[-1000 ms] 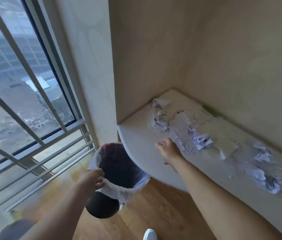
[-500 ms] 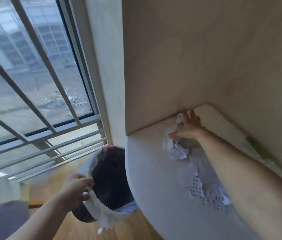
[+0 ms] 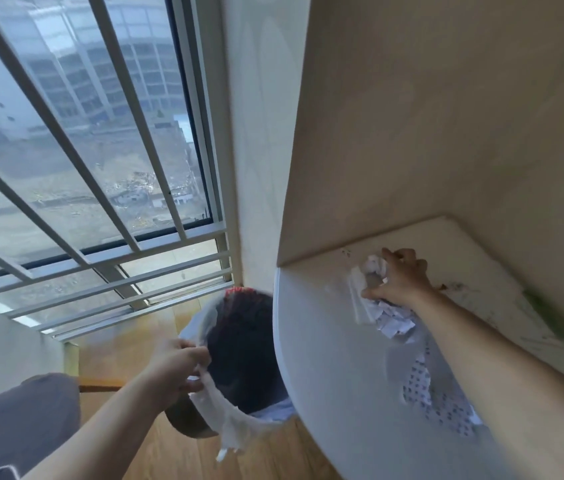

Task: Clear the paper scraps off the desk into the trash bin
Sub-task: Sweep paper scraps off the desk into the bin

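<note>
Crumpled white paper scraps (image 3: 374, 296) lie bunched near the far corner of the white desk (image 3: 322, 358). My right hand (image 3: 400, 280) rests on top of the pile, fingers curled over the scraps. More torn paper with a dotted print (image 3: 426, 386) lies along the desk under my right forearm. The dark trash bin (image 3: 242, 355) with a white bag liner stands on the floor just left of the desk's rounded edge. My left hand (image 3: 178, 368) pinches the liner at the bin's near rim and holds it.
A large window with white bars (image 3: 76, 161) fills the left side. Beige walls (image 3: 447, 116) close in the desk at the back and right. A green smear (image 3: 547, 313) marks the desk by the wall. Wooden floor (image 3: 183, 452) lies below the bin.
My right hand went from the desk's front edge to the scraps in the far corner and curled over them. The view shifted left and closer. My left hand stayed on the bin liner.
</note>
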{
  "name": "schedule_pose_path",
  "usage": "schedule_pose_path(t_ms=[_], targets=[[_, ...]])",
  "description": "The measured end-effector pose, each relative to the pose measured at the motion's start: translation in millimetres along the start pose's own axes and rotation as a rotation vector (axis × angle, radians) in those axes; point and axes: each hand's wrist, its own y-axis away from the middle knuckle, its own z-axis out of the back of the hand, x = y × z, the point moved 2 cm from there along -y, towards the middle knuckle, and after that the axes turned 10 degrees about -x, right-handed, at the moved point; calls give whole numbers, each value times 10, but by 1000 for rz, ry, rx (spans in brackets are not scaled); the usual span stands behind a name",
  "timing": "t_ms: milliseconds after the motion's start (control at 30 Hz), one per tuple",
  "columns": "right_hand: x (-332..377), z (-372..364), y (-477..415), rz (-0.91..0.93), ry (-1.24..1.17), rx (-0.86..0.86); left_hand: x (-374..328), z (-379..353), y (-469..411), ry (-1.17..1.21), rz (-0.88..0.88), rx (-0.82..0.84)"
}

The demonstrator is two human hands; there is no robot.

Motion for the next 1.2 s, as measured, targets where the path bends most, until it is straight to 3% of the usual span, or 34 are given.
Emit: schedule_pose_path(t_ms=[167,367,667,867,1000,1100,1200], targets=[[213,-87,283,-13,-161,17,15,-3,48,15,10,12],[691,-270,768,171,-262,17,-21,22,105,52,20,14],[1461,-504,1269,414,-214,64,-68,0,136,74,16,54],[2016,-562,1607,667,-259,249,-50,31,191,80,11,84],[1894,-287,1605,491,-495,100,-34,68,216,64,-6,85],[1364,-102,1329,246,-388,23,-20,46,252,39,-15,67],[820,21,969,114,-153,99,-28,13,267,22,-25,81]])
